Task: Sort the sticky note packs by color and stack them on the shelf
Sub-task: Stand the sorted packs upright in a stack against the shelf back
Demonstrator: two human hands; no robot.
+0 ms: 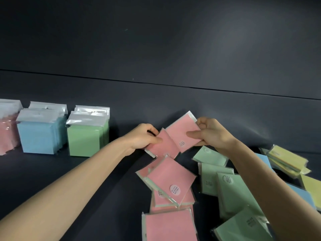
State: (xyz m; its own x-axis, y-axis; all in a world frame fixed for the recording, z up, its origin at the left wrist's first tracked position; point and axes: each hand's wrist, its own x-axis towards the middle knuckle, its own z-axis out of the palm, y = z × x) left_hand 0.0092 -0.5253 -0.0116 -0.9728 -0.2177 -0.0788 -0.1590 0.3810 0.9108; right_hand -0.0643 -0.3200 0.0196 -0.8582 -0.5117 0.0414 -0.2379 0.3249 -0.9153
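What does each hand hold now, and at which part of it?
The left hand pinches the lower pink pack at its left end; the right hand pinches the upper pink pack at its right edge.

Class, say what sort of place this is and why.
Probably a shop or stockroom shelf: a dark shelf, upright sorted blue packs and green packs, loose pink packs heaped nearby.

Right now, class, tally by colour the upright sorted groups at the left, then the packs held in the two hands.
Pink group, cut by the frame edge: 1
Blue group: 1
Green group: 1
Pink packs in hand: 2, the left pink pack in the left hand and the right pink pack in the right hand
Total: 5 (3 groups, 2 held packs)
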